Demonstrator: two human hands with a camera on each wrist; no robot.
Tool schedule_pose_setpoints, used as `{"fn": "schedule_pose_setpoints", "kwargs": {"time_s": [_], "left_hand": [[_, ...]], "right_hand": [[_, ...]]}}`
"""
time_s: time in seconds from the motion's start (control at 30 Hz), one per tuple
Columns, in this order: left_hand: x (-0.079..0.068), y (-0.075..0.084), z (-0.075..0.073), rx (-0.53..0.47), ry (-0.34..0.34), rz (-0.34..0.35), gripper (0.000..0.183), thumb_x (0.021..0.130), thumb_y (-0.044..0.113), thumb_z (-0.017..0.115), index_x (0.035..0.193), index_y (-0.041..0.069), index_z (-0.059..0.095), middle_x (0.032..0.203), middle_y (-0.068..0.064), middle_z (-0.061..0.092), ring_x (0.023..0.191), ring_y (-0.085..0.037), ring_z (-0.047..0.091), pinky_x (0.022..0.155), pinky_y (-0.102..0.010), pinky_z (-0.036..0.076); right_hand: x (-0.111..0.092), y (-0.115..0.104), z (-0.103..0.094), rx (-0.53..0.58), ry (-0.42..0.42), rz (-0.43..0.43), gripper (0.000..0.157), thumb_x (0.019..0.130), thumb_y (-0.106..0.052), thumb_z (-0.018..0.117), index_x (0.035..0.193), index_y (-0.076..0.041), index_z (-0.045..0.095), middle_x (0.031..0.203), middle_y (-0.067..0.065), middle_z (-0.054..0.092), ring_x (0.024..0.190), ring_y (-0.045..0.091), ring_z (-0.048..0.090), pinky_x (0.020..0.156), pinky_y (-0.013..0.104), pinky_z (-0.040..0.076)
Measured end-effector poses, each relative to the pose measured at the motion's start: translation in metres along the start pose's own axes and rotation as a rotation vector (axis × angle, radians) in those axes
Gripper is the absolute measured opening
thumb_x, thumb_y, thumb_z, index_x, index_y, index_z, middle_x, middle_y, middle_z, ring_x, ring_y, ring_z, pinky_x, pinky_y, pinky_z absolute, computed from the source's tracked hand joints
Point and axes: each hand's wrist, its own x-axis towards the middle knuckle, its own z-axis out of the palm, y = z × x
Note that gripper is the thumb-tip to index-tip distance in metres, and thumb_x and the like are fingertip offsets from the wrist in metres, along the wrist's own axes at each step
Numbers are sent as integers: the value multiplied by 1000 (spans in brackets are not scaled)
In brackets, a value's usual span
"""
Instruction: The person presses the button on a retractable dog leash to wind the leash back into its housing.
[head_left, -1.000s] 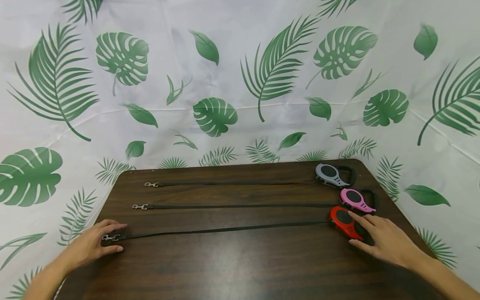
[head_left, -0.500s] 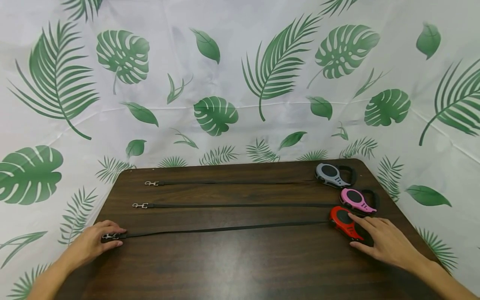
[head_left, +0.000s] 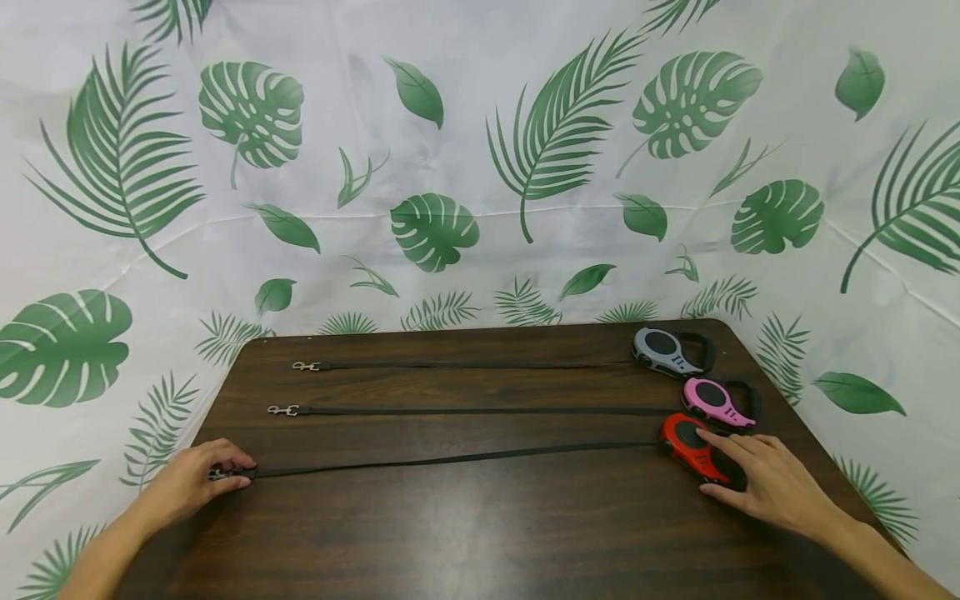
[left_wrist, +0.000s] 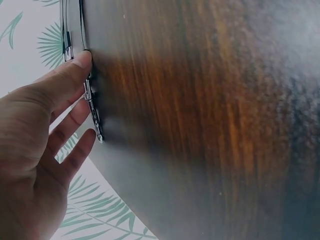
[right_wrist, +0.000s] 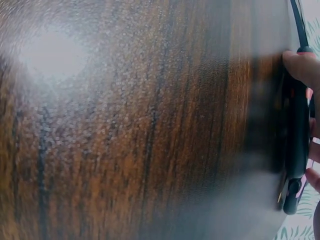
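A red retractable dog leash (head_left: 678,442) lies at the right of the dark wooden table (head_left: 465,533), its black strap (head_left: 450,458) drawn out to the left. My left hand (head_left: 180,487) pinches the strap's end between thumb and fingers, beside the metal snap hook (left_wrist: 91,102), which the hand partly hides in the head view. At the other end, my right hand (head_left: 776,483) holds the red case, thumb on the near side and fingers over the far side. The right wrist view shows the black edge of the case (right_wrist: 297,130) under the thumb.
Behind the red leash lie a pink leash (head_left: 708,393) and a grey leash (head_left: 663,350), their straps stretched leftward to snap hooks (head_left: 282,410) near the left edge. A white leaf-print cloth (head_left: 337,250) hangs around the table.
My left thumb and fingers have closed together onto the strap end by the snap hook. My right hand stays at the red leash, hardly moving.
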Motion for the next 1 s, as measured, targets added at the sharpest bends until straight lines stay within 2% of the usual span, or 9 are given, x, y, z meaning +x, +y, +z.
{"fn": "schedule_pose_setpoints", "kwargs": {"time_s": [0.37, 0.57, 0.67, 0.83, 1.0], "left_hand": [[1, -3, 3, -54, -44, 14, 39, 62, -6, 93, 82, 19, 71, 80, 12, 64, 75, 0, 56, 67, -16, 44], [0, -3, 6, -72, -8, 67, 44, 59, -10, 90, 84, 17, 68, 82, 9, 64, 79, -3, 55, 72, -17, 41], [-2, -3, 7, -69, 5, 60, 45, 59, -12, 89, 86, 16, 67, 83, 8, 64, 80, -4, 54, 73, -17, 40], [-3, 0, 7, -74, 9, 15, 38, 67, -11, 88, 90, 12, 67, 83, 5, 64, 82, -1, 56, 74, -15, 41], [-1, 2, 5, -159, 9, -6, 32, 78, -15, 82, 95, 6, 64, 84, 3, 65, 80, 2, 60, 70, -10, 44]], "right_hand": [[0, 2, 2, 25, 10, 0, 84, 66, -51, 98, 134, -10, 71, 105, 12, 79, 94, 31, 73, 88, 54, 48], [0, 2, 2, 28, 11, -10, 83, 66, -48, 98, 135, -9, 70, 103, 10, 79, 92, 29, 73, 89, 52, 46], [0, 2, 2, 32, 18, -24, 82, 66, -45, 98, 134, -8, 71, 99, 6, 78, 90, 26, 71, 90, 50, 45], [0, 3, 2, 64, 21, -45, 77, 66, -33, 99, 133, -8, 72, 103, 3, 79, 90, 25, 70, 93, 46, 42], [-1, 3, 2, 94, 12, -34, 76, 68, -24, 98, 136, -10, 70, 112, 7, 79, 95, 29, 69, 100, 36, 34]]}}
